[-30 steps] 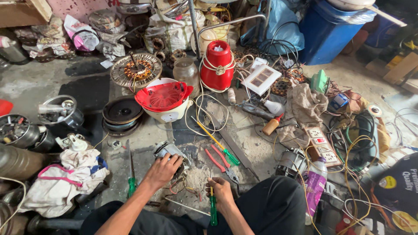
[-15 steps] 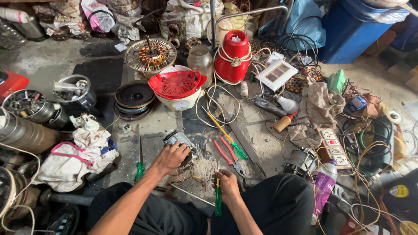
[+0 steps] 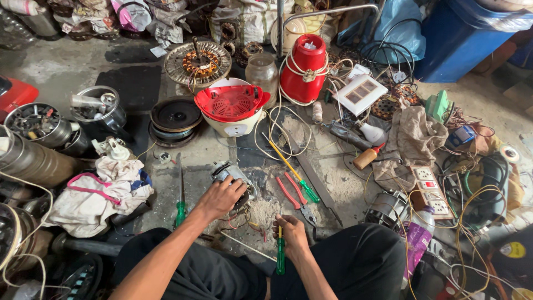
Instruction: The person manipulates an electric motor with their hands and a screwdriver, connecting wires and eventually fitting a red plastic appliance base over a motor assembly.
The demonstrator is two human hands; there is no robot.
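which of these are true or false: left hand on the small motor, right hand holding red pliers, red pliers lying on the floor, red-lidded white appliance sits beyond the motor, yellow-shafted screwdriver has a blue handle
1. The left hand rests on the small motor. True.
2. The right hand holds red pliers. False: it grips a green-handled screwdriver.
3. The red-handled pliers lie on the floor, right of the motor. True.
4. The white appliance with a red lid sits beyond the motor. True.
5. The yellow-shafted screwdriver has a blue handle. False: its handle is green.
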